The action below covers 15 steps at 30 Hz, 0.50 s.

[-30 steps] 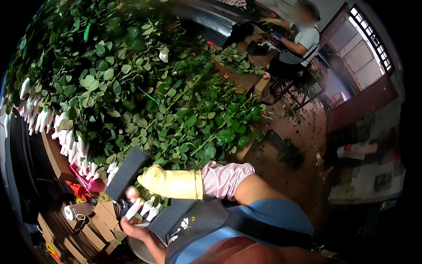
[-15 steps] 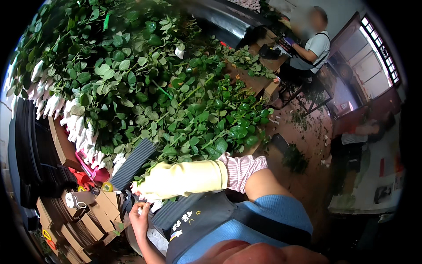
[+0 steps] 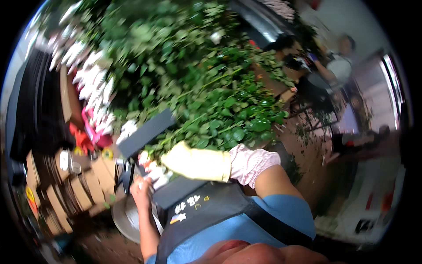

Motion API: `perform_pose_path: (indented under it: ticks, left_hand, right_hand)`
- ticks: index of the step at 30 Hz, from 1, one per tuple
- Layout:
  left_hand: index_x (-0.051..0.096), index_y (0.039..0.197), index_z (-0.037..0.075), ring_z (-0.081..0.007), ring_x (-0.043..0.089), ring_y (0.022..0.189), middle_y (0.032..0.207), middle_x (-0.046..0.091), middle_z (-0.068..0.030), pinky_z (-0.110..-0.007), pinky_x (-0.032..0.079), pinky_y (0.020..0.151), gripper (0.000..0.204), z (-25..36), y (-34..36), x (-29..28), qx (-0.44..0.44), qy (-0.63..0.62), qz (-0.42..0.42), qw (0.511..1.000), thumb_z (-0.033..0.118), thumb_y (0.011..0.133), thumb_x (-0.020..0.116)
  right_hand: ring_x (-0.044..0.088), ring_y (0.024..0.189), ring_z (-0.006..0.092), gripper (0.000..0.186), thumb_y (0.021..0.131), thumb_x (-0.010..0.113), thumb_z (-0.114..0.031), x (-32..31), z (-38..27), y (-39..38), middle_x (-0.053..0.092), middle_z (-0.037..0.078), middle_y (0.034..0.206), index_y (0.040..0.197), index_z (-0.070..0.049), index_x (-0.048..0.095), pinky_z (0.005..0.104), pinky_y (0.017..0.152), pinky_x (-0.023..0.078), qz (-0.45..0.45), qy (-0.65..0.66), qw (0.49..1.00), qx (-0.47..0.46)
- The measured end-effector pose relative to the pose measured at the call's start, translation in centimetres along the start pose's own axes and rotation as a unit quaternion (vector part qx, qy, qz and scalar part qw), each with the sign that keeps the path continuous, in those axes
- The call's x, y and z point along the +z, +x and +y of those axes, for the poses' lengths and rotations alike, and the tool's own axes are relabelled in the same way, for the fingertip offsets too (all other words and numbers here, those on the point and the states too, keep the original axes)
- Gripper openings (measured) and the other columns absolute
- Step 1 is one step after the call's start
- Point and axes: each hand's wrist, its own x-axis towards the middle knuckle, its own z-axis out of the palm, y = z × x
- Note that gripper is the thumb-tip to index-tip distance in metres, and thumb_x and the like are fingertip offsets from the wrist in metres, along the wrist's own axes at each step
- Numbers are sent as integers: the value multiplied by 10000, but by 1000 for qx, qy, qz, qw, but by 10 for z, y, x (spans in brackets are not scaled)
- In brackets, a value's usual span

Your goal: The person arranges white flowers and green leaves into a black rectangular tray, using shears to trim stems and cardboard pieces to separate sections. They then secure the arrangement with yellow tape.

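A great heap of green leafy stems [image 3: 198, 75] fills the upper half of the view, lying across a work surface with their white wrapped flower heads [image 3: 90, 88] pointing out along the left edge. Below the heap, at the left, stand rows of brown cardboard pieces [image 3: 74, 185] stacked on edge, with a bit of pink and red clutter just above them. A dark flat board [image 3: 147, 133] slants out from under the foliage toward the person's body, and a second dark panel [image 3: 178, 191] lies just below the hands, against the dark apron [image 3: 206, 211]. The right hand [image 3: 184, 159], in a pale yellow rubber glove with a pink checked sleeve cuff [image 3: 250, 163] behind it, reaches across to the left at the lower edge of the leaves; its fingers are curled round a small bunch of stems with white heads [image 3: 154, 169], though motion blur makes the exact grip hard to read. The bare left hand [image 3: 140, 193] comes up from below, just beside and under that same bunch, fingers bent and closed near the white heads; it seems to touch them, but I cannot tell whether it truly grips anything. In the far upper right, well apart, another person [image 3: 338, 66] sits at a table.
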Motion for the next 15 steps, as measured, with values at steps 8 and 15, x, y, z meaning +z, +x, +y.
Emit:
perform_pose_path:
  ticks: [8, 15]
  left_hand:
    - [615, 912, -4, -125, 613, 844, 871, 654, -43, -283, 483, 741, 133, 38, -23, -59, 40, 126, 52, 990, 128, 893, 622]
    - [693, 951, 47, -259, 693, 847, 864, 707, -108, -364, 515, 800, 360, 66, 6, -20, 5, 313, -210, 926, 388, 891, 790]
  right_hand:
    - [705, 840, 260, 245, 983, 634, -272, 16, 13, 20, 733, 90, 948, 1170, -127, 698, 374, 789, 567, -144, 106, 974, 140]
    - [701, 758, 317, 235, 942, 704, -337, 19, 3, 48, 693, 92, 804, 970, -105, 681, 428, 693, 570, -238, 42, 969, 59]
